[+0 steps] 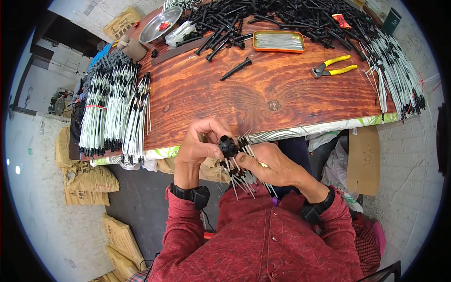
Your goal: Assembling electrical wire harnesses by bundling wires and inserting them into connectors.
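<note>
Close to my body, just off the table's front edge, my left hand (198, 144) grips a black plastic hub (227, 146) with a round open top, fingers and thumb curled about its side. It looks like part of an umbrella frame. Thin white rods (243, 182) with black end pieces fan out below and beside the hub. My right hand (270, 165) is closed on some of these rods, its thumb pressed close to the hub. What lies under the right fingers is hidden.
On the wooden table (188, 103) lie a single black tube (236, 69), yellow-handled pincers (334, 66) and an orange-rimmed tin (279, 49) of thin wires. Black tubes (300, 19) heap at the back, beside a metal bowl (161, 24). White rod bundles (110, 108) hang over the left edge; more rods (394, 70) lie right.
</note>
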A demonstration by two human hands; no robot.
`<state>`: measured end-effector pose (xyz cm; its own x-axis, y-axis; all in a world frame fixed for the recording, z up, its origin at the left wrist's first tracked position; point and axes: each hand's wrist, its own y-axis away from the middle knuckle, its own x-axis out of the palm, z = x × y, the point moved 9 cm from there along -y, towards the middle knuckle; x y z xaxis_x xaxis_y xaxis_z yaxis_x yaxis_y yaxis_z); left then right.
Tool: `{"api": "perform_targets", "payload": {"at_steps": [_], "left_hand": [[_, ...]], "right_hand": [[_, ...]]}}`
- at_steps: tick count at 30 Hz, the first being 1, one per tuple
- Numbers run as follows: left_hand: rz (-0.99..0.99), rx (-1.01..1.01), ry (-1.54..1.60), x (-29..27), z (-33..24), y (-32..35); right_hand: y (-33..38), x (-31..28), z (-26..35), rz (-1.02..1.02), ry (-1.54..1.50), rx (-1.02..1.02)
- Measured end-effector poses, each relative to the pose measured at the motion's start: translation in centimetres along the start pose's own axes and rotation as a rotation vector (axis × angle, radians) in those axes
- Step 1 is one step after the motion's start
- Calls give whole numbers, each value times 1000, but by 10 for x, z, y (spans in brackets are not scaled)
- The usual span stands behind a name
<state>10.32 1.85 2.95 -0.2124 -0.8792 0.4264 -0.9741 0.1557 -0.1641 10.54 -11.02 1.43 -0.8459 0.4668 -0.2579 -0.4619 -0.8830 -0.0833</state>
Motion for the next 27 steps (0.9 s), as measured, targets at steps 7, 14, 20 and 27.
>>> {"api": "perform_targets", "payload": {"at_steps": [7,14,20,27], "left_hand": [[-2,-109,-33,-16,19,11],[-11,-181,-169,7,1,-5],[184,-119,-419,36,-27,-7],[218,-170,-535,41,-42,-13]], "right_hand": [[-2,11,-17,90,2,6],[6,5,-21,38,-110,-69],[13,0,4,67,-13,-180],[10,-19,28,-137,119,-270]]}}
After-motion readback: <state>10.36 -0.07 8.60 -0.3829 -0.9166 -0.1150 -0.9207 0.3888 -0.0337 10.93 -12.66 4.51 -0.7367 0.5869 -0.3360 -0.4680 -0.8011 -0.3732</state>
